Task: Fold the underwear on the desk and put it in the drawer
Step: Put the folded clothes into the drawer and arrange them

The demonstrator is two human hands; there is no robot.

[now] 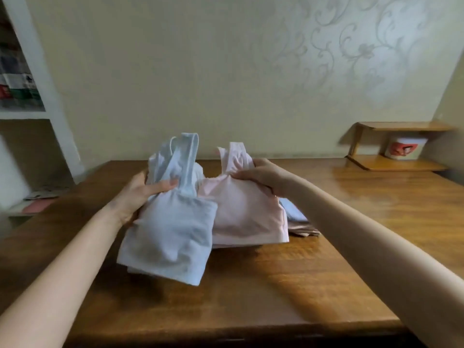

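Two tops held over the desk, one in each hand

The left hand (140, 194) grips the pale blue top (173, 232) just below its straps, thumb across the front and fingers curled behind. The cloth hangs from that grip, its lower edge low over the wooden desk (276, 285) (whether it touches the wood I cannot tell). The right hand (261, 177) pinches the pink top (246, 217) at the base of its straps, fingers curled over the upper edge. The pink one sits just beside the blue, with the blue overlapping it in front. Under its right corner lie a bluish piece (293, 212) and a beige piece (303, 231), both on the desk. Far right, against the wall, is a small wooden shelf (401, 126) holding a white tub (404, 146) with a red label
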